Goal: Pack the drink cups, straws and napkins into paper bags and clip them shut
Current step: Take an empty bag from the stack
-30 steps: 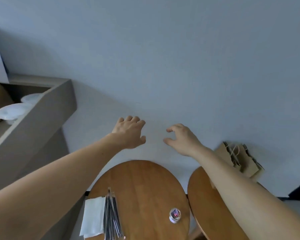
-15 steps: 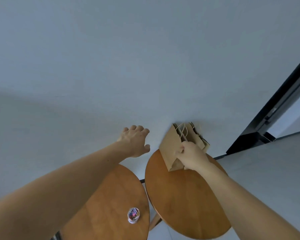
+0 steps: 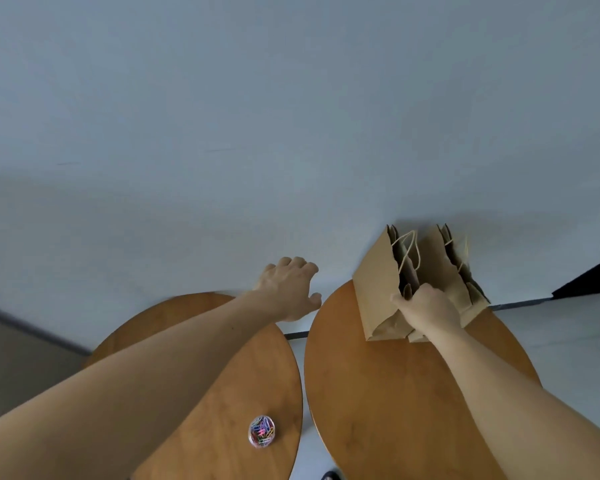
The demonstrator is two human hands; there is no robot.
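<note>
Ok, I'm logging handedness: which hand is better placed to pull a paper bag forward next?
Right. The right hand grips the front paper bag; the left hand hovers empty, apart from it.

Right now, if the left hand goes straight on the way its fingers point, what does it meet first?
Probably the pale wall: the left hand points forward past the left table edge, and the paper bags stand off to its right. Depth is hard to judge.

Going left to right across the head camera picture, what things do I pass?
Tub of paper clips → paper bags → dark frame at the right edge.
</note>
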